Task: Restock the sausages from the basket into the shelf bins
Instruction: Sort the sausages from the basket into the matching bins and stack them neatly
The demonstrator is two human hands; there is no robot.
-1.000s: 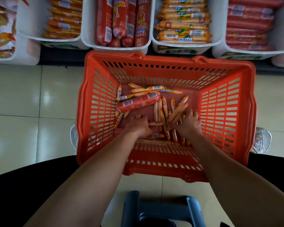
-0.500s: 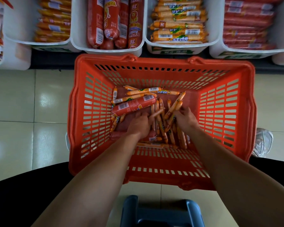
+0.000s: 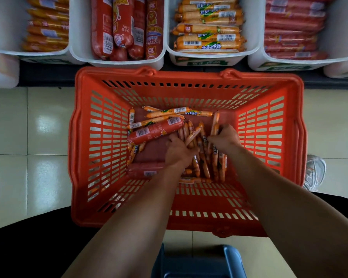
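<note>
Sausages (image 3: 204,169), thin orange ones, lie heaped in the basket (image 3: 109,137), on its near right floor. Left hand (image 3: 178,152) and right hand (image 3: 226,139) each have fingers curled round a few of them. Gathering them parallel before lifting would likely keep any from slipping out. A thick red sausage (image 3: 155,131) lies left of centre in the basket. Beyond the basket's far rim, the bin (image 3: 245,59) holding matching orange sticks looks the right target.

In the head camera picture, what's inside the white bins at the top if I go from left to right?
Thin orange sausages → fat red sausages → orange sausages with green labels → long dark red sausages.
</note>
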